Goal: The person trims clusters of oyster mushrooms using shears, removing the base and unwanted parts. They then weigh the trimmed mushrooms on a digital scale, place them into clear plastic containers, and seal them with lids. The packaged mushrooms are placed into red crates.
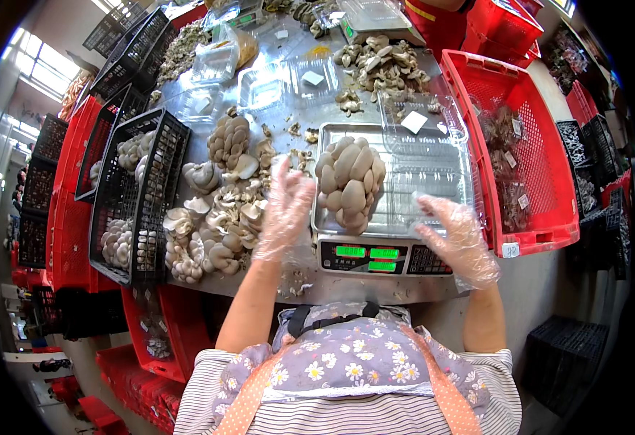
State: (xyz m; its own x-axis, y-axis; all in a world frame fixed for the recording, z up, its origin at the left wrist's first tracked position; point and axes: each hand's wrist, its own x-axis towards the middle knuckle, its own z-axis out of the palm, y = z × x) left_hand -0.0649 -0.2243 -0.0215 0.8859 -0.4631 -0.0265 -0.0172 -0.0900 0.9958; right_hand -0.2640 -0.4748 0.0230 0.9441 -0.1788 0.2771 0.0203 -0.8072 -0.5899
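Note:
A large cluster of oyster mushrooms [350, 182] lies on the left part of the metal pan [399, 215] of a digital scale [363, 258] with lit green displays. My left hand [284, 215], in a clear plastic glove, hovers just left of that cluster, fingers apart and holding nothing. At the pan's right side is my right hand [453, 234], gloved likewise, its thumb and fingers spread around nothing. A clear plastic clamshell box [423, 174] lies on the pan beyond it, its lid [426, 117] folded back and bearing a white label. More oyster mushrooms [219, 228] are heaped left of my left hand.
A black crate [170, 179] holding mushrooms stands at the left edge of the steel table [339, 288]. On the right, a red crate [540, 163] contains packed boxes. Clear boxes [263, 87] and another mushroom pile [385, 65] lie farther back. Someone in red [439, 24] stands across the table.

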